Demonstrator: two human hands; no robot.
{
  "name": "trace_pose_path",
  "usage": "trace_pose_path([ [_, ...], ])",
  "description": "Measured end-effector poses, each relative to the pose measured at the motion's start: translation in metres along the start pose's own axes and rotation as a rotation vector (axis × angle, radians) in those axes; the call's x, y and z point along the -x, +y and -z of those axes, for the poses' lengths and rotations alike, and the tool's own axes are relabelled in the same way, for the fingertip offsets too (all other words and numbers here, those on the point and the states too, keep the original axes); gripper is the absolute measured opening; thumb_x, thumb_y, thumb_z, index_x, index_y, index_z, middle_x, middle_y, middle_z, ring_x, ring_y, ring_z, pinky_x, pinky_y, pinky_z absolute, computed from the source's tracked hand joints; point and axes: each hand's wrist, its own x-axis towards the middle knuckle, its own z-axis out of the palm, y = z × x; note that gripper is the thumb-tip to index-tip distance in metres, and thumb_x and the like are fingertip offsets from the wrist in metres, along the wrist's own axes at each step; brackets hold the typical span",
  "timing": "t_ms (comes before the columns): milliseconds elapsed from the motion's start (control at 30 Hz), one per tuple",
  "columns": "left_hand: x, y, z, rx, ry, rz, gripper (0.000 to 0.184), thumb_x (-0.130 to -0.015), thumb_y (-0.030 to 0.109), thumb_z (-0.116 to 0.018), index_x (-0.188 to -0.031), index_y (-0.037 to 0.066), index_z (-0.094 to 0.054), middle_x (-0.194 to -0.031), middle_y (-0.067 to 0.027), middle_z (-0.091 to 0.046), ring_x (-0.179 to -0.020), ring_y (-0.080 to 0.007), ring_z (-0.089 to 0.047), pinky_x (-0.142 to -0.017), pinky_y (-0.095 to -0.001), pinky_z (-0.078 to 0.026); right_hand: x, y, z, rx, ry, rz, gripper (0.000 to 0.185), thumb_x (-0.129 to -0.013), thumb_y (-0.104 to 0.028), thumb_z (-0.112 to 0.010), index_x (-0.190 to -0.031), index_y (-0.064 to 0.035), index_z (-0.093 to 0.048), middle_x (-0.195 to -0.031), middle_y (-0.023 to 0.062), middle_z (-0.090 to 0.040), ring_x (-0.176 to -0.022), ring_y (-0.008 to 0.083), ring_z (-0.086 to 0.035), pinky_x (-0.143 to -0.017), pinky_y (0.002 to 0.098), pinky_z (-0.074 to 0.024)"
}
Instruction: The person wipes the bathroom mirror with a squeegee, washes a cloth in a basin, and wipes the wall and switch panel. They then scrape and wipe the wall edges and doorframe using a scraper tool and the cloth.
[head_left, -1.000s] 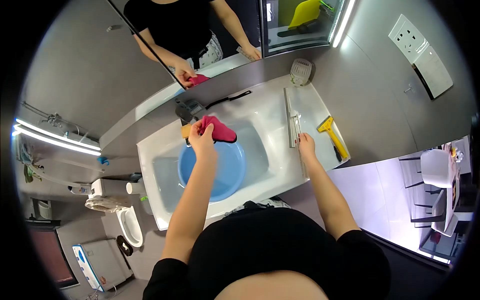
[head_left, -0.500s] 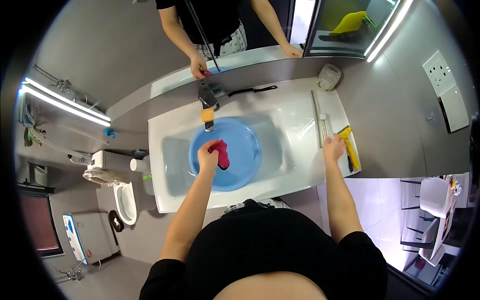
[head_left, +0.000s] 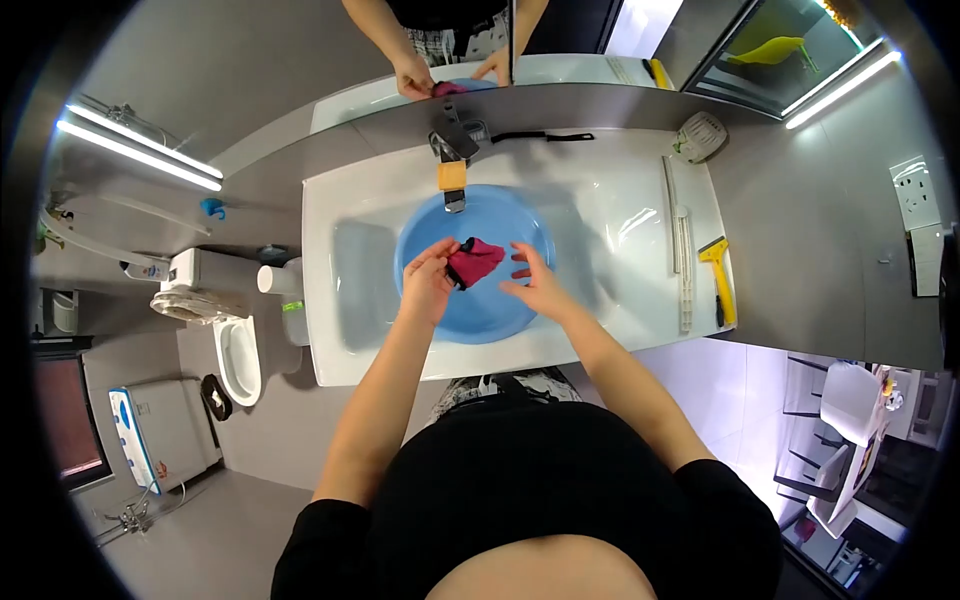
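My left hand [head_left: 428, 282] pinches a small dark pink cloth item [head_left: 478, 263] with black trim by its left edge. The cloth hangs over a round blue plastic basin [head_left: 490, 322] standing in the white sink [head_left: 350, 280]. Whether it is a sock or another small garment, I cannot tell. Just right of the cloth is my right hand [head_left: 540, 284], its fingers spread and apart from it, holding nothing. Above the basin's back rim reaches the faucet [head_left: 455, 140], with a yellow-orange block [head_left: 452, 177] on its spout.
A yellow-handled scraper [head_left: 720, 275] and a pale slim strip [head_left: 684, 260] lie on the sink's right ledge. On the back ledge are a black-handled brush [head_left: 542, 136] and a white slotted holder [head_left: 699, 137]. A mirror runs behind; a toilet [head_left: 238, 360] stands at left.
My right hand has left the scraper on the right ledge and moved left to beside the pink cloth. My left hand still holds the cloth, now turned more sideways.
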Motion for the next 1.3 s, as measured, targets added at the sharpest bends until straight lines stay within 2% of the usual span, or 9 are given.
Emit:
trace_pose_path([
  [100,0.001,0.003,0.011,0.141,-0.007,0.072,0.041,-0.082,-0.008,-0.044,-0.122,-0.007,-0.054,-0.113,-0.0176,-0.059,-0.104,-0.0252,-0.059,-0.09,-0.0364,-0.047,-0.002,-0.027,-0.016,-0.294,0.014,-0.088,0.074,-0.072,-0.007,-0.078,-0.135,-0.0133,-0.04,-0.122,0.0185,-0.053,-0.086,0.0203,-0.064,-0.075,0.0339,-0.0508],
  [267,-0.005,-0.021,0.048,-0.304,0.239,0.075,0.047,-0.078,-0.009,-0.047,-0.123,0.003,-0.054,-0.112,-0.0106,-0.058,-0.106,-0.022,-0.057,-0.091,-0.0341,-0.045,-0.027,0.007,-0.021,0.052,0.048,-0.291,0.062,-0.069,-0.004,-0.076,-0.123,-0.0122,-0.046,-0.12,0.019,-0.048,-0.084,0.0266,-0.06,-0.072,0.0346,-0.0494],
  [333,-0.007,-0.024,0.059,-0.449,0.237,-0.001,0.047,-0.076,-0.009,-0.049,-0.122,0.003,-0.055,-0.111,-0.0113,-0.058,-0.106,-0.0232,-0.057,-0.091,-0.0328,-0.045,-0.031,0.012,-0.024,0.149,0.438,-0.098,0.055,-0.071,-0.003,-0.072,-0.12,-0.0124,-0.048,-0.109,0.016,-0.051,-0.081,0.0272,-0.058,-0.073,0.0345,-0.0486],
  [400,-0.01,-0.028,0.069,-0.597,0.23,-0.07,0.047,-0.075,-0.008,-0.052,-0.12,0.002,-0.055,-0.111,-0.0119,-0.058,-0.105,-0.0245,-0.057,-0.091,-0.0315,-0.044,-0.028,0.018,-0.02,0.259,0.477,-0.008,0.05,-0.072,-0.006,-0.072,-0.117,-0.0128,-0.051,-0.107,0.0131,-0.051,-0.087,0.0287,-0.057,-0.079,0.0369,-0.0479],
  [467,-0.016,-0.033,0.077,-1.259,0.03,-0.279,0.045,-0.074,-0.003,-0.057,-0.119,0.001,-0.056,-0.11,-0.0166,-0.058,-0.106,-0.0313,-0.057,-0.09,-0.0341,-0.046,-0.022,0.022,-0.02,0.727,0.283,0.112,0.044,-0.072,-0.009,-0.072,-0.113,-0.012,-0.056,-0.112,0.0107,-0.051,-0.098,0.0312,-0.055,-0.084,0.0417,-0.0465],
  [667,-0.04,-0.077,0.083,-1.705,-0.266,-0.302,0.028,-0.077,0.01,-0.06,-0.103,0.0,-0.061,-0.113,-0.0252,-0.054,-0.103,-0.041,-0.056,-0.091,-0.0466,-0.047,-0.025,0.038,-0.059,0.875,-0.174,0.284,0.032,-0.079,-0.013,-0.063,-0.11,-0.0126,-0.059,-0.112,0.0076,-0.053,-0.107,0.0313,-0.052,-0.084,0.0446,-0.0467],
  [833,-0.064,-0.103,0.108,-1.927,-0.55,0.11,0.031,-0.084,0.018,-0.053,-0.109,0.0,-0.058,-0.119,-0.0253,-0.052,-0.108,-0.04,-0.056,-0.091,-0.0477,-0.047,-0.032,0.064,-0.079,1.023,-0.31,0.037,0.028,-0.083,-0.019,-0.059,-0.109,-0.0106,-0.063,-0.111,0.0094,-0.057,-0.105,0.0314,-0.056,-0.082,0.0443,-0.0484],
  [1067,-0.047,-0.106,0.087,-2.083,-0.477,0.133,0.033,-0.082,0.015,-0.056,-0.113,0.003,-0.052,-0.113,-0.0214,-0.06,-0.104,-0.0395,-0.06,-0.086,-0.0491,-0.049,-0.04,0.053,-0.076,1.003,-0.373,-0.389,0.032,-0.083,-0.038,-0.061,-0.09,-0.0079,-0.071,-0.093,0.0135,-0.071,-0.087,0.0291,-0.069,-0.071,0.0409,-0.0546],
  [1300,-0.041,-0.068,0.066,-1.762,-0.368,0.011,0.025,-0.077,0.019,-0.067,-0.094,0.002,-0.062,-0.09,-0.0173,-0.068,-0.085,-0.0362,-0.066,-0.075,-0.0443,-0.052,-0.05,0.08,-0.061,1.021,-0.252,-0.314,0.02,-0.085,-0.019,-0.055,-0.092,-0.008,-0.07,-0.09,0.015,-0.07,-0.082,0.0319,-0.069,-0.07,0.0421,-0.0551],
])
